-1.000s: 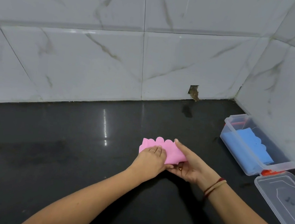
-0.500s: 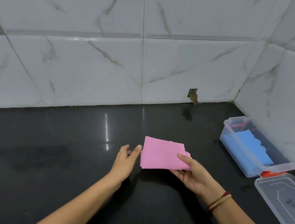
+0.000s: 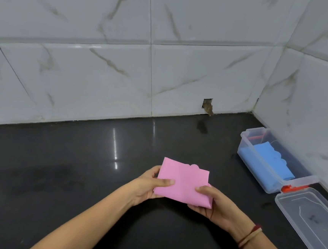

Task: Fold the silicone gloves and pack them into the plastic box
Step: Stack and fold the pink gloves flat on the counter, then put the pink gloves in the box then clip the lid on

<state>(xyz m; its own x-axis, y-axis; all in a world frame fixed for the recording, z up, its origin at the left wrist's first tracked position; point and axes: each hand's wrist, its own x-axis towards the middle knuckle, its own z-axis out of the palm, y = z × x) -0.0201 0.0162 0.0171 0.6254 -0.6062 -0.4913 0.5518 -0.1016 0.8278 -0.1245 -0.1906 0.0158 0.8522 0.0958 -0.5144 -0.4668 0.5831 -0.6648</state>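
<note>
My left hand (image 3: 145, 186) has rejoined my right hand (image 3: 217, 204) on the folded pink glove (image 3: 183, 183). Each pinches a near corner, thumb on top, above the table (image 3: 75, 176). Folding appears complete. The glove looks ready for the plastic box (image 3: 246, 140), which holds the blue glove (image 3: 275, 162).

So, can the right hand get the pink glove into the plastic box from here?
Probably yes. The plastic box sits open on the right hand's side, its lid flat on the counter, and only a folded blue glove lies inside. Nothing stands between. The left hand holds the pink glove too.
</note>
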